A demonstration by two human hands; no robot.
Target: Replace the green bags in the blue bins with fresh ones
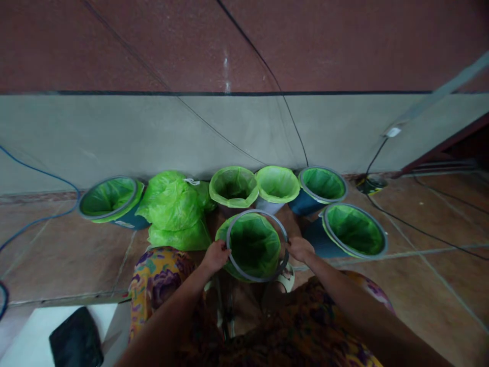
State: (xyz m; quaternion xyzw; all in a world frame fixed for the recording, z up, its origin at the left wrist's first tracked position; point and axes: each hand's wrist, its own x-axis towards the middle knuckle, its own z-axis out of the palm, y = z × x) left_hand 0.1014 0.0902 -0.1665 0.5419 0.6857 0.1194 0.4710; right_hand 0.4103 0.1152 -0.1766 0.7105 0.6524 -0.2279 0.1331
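Note:
My left hand (217,256) and my right hand (301,250) pinch opposite sides of a grey ring (237,223). The ring hangs tilted over the mouth of a bin lined with a green bag (262,244), which stands between my knees. On its right side the ring stands off from the liner; whether it touches the bin on the left I cannot tell. The bin's outer wall is mostly hidden. Behind it are two bins whose green liners, the darker liner (234,201) and the lighter liner (278,184), are folded over the rims without grey rings.
Ringed, lined bins stand at the left (139,216), back right (300,202) and right (324,237). A heap of green bags (171,206) sits left of centre. Cables (416,228) cross the tiled floor at right, a blue hose (53,216) at left. A black object (76,336) lies lower left.

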